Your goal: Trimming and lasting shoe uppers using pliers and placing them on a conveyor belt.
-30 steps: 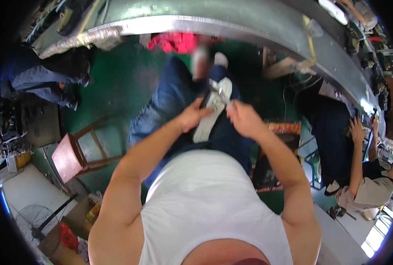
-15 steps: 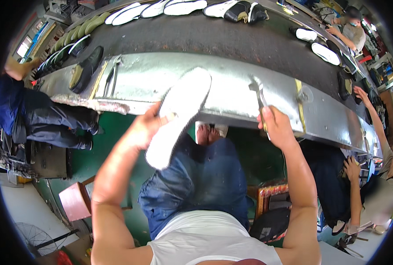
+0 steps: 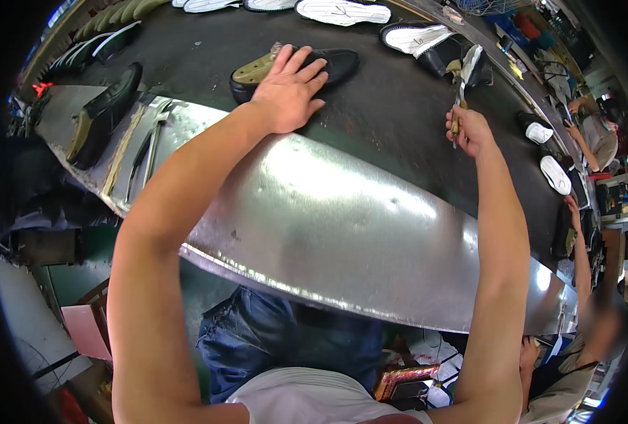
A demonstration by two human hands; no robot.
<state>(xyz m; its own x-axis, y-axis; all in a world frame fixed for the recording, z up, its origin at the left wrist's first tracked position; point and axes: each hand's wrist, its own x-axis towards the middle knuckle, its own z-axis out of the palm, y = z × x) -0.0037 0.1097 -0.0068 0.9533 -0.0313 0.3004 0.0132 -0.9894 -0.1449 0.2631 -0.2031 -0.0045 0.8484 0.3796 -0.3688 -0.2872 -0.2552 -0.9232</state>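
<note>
One black, smooth-leather shoe [image 3: 337, 63] sits opening-up on the dark, matte bench top [image 3: 370, 116], a hole-dotted olive insert [image 3: 253, 72] filling its mouth. Its upper looks shaped; its underside is hidden, so what remains there cannot be told. The left hand [image 3: 286, 95] rests on it, fingers spread, gripping nothing. The right hand [image 3: 469, 128] is curled around a slim, metal hand tool [image 3: 461, 95], near an upturned, white-soled black shoe [image 3: 413, 38]. Outward, a shiny, lightly dented sheet-metal ledge [image 3: 328, 226] borders the near side.
</note>
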